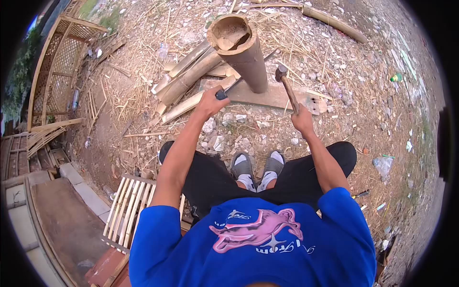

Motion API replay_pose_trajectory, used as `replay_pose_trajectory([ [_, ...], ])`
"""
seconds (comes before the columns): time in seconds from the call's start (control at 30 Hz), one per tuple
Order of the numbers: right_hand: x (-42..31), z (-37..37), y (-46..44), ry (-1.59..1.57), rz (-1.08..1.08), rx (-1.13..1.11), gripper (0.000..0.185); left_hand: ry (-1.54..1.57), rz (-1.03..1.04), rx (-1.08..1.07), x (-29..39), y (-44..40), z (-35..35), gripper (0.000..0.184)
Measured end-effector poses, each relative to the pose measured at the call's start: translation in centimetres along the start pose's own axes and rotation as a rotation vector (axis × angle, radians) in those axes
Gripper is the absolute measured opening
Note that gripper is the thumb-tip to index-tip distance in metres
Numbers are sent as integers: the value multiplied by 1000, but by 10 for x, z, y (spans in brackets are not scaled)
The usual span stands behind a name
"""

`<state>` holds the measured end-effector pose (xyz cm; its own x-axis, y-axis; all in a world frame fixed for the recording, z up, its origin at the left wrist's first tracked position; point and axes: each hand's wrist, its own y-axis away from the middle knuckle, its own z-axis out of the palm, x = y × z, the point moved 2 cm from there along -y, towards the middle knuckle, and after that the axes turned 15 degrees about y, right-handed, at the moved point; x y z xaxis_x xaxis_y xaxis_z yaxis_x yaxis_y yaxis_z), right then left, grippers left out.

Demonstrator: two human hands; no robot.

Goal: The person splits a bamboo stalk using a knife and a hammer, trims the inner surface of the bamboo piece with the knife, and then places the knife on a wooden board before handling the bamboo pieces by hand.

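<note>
My left hand (210,104) is closed around the black handle of a knife (233,85); its blade points up and right toward the bamboo, and I cannot tell whether they touch. My right hand (302,120) grips the wooden handle of a hammer (289,89), whose dark metal head is raised up and to the left. Between the two tools, farther out, a thick bamboo section (246,60) stands upright on a flat wooden board (279,97). Its hollow top faces me, with a dark gap or broken piece inside the rim.
Split bamboo pieces (189,79) lie left of the board. A bamboo pole (334,24) rests at the far right. Slatted bamboo seating (128,210) stands at my lower left, and a lattice frame (62,67) farther off. Stones, straw and a plastic bag (384,165) litter the ground.
</note>
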<state>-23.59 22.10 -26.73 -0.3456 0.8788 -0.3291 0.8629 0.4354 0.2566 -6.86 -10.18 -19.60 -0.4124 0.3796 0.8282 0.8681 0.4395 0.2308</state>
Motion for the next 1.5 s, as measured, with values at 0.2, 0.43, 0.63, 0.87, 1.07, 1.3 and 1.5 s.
replay_pose_trajectory([
  [0.2, -82, -143, -6, -258, -97, 288, 32, 74, -17, 40, -8, 5, 16, 45],
  [0.43, -103, -124, -19, -486, -205, 425, 26, 22, -65, -7, -5, -4, 14, 44],
  [0.63, -16, 14, -21, -110, 125, 50, 26, -221, -55, -32, -19, 0, 12, 49],
  [0.87, 43, 49, 30, -11, 283, 10, 30, 30, -129, 135, -43, 32, 48, 54],
  [1.07, 52, 59, 50, 94, 404, -157, 39, 47, -166, 190, -9, 70, 27, 52],
  [1.3, -50, 41, 76, -462, -101, -322, 64, 417, -282, 200, 13, 89, 96, 59],
  [1.5, -116, 38, 129, -1238, 70, -501, 72, 717, -279, 341, 43, 85, 146, 71],
])
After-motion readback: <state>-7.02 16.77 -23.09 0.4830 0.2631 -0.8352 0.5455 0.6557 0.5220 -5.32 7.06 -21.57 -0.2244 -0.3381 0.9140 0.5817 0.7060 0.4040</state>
